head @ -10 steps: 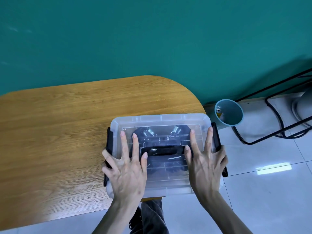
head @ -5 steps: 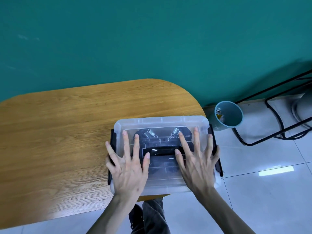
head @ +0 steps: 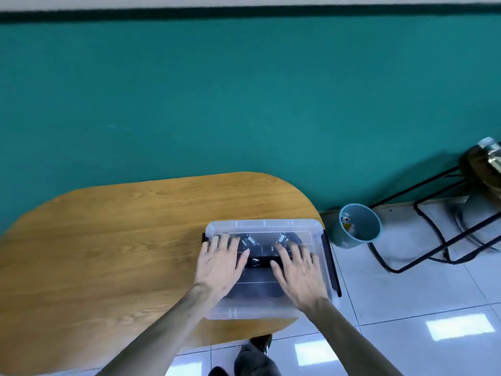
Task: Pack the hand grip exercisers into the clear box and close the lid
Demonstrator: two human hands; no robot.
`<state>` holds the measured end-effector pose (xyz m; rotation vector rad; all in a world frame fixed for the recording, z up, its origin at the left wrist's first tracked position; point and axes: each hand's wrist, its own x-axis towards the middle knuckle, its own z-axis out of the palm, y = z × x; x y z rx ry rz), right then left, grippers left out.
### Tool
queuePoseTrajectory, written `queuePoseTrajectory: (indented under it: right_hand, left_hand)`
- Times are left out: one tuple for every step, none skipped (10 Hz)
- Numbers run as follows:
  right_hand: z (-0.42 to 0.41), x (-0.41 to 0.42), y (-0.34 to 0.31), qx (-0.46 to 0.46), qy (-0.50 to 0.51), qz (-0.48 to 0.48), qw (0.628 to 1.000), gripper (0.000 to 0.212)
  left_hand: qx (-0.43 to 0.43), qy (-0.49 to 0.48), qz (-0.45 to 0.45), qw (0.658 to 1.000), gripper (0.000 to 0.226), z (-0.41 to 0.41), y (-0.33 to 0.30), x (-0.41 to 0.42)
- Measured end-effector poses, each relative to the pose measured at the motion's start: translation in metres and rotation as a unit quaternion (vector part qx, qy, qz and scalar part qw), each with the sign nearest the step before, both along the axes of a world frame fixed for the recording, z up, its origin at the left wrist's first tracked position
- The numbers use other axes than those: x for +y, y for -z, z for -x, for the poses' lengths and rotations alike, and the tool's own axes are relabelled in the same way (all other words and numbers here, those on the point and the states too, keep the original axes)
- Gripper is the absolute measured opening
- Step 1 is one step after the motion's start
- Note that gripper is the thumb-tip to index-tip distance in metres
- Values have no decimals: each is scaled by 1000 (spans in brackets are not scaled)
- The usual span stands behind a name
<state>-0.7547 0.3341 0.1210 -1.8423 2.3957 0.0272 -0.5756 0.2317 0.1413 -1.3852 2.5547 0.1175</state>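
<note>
Hand grip exercisers [head: 264,244] lie inside the clear box [head: 267,267], their dark handles and metal springs showing through the lid [head: 263,226], which sits flat on top of the box. A black carry handle [head: 260,261] runs across the middle of the lid. Both hands rest palm-down on the lid with fingers spread and fairly straight, grasping nothing: the left hand [head: 219,263] on the left half, the right hand [head: 298,272] on the right half, the carry handle between them. A black latch [head: 329,263] runs down the right end of the box; another shows at the far left corner. The box stands on the right end of a wooden table [head: 108,253], its right side reaching the table's rounded edge. Beyond that edge, on the tiled floor [head: 406,294], stands a teal bin [head: 357,226] beside a black metal frame [head: 433,240], against a teal wall [head: 244,104].
</note>
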Motion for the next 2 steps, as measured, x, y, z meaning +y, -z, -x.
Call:
queuePoseTrajectory:
  right_hand:
    - [0, -15, -26, 18, -27, -2, 999, 45]
    - [1, -35, -65, 6, -60, -13, 998, 59]
  left_hand:
    - [17, 33, 32, 999, 56, 0, -33, -11]
    - [32, 57, 36, 997, 47, 0, -68, -24]
